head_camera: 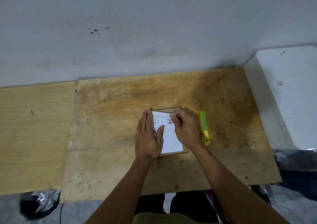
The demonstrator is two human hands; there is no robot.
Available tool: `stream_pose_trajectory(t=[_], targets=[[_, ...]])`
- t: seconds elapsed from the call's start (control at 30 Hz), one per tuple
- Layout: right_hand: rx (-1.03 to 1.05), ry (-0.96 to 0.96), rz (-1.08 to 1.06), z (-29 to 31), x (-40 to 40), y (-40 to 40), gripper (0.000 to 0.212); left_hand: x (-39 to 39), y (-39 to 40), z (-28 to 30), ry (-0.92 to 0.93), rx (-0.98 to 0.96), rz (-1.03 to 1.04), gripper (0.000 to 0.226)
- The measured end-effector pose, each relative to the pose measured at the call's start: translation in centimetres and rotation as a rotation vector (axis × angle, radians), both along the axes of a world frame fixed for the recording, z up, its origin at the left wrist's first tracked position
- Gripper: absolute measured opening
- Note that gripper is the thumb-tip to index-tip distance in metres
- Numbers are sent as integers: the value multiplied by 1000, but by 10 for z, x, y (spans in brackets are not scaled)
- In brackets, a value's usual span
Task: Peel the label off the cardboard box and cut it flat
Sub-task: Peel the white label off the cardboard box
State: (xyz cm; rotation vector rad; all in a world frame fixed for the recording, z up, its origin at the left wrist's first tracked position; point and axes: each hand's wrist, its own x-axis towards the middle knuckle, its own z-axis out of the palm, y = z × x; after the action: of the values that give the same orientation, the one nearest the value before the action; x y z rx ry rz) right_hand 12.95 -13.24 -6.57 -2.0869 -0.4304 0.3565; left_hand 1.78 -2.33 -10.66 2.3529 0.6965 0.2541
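Note:
A small flat cardboard box [169, 110] lies on the plywood board [120, 120], its top almost covered by a white shipping label [171, 138] with a barcode. My left hand [148, 138] lies flat on the box's left side, fingers straight, pressing it down. My right hand [185, 129] sits over the label's far right corner, fingers curled, fingertips pinching at the label's edge. A lime-green utility knife [205, 128] lies on the board just right of my right hand, untouched.
A lighter wood panel [34, 129] adjoins the board on the left with a small peg on it. A white block [291, 95] stands at the right. Grey wall behind. Black plastic bags [36, 205] lie at the lower left and right.

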Motion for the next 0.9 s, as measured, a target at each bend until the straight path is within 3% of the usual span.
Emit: stream_pose_trajectory(t=[0.13,0.23,0.3,0.4,0.57,0.73,0.9], targets=[[102,138,-89,1,-2,-5,18,-1,1,1,14,-6,7,64],[71,91,-93,-1,-2,-4,6,-1,1,2,23,-3,-3,63],[49,41,-79,1,0,-1,19,-1,2,4,25,-19,-6,64],[-25,-86,26,1,6,-1,17,-2,3,4,18,-38,1,65],[-120,-160,181,-8,13,-6,32,-3,3,4,-19,-58,-1,65],[-205,-320,272,-12,16,-8,17,-3,3,5,47,-88,14,63],[-149,-225,256,-14,11,-18,14,-7,6,3,37,-99,-1,61]])
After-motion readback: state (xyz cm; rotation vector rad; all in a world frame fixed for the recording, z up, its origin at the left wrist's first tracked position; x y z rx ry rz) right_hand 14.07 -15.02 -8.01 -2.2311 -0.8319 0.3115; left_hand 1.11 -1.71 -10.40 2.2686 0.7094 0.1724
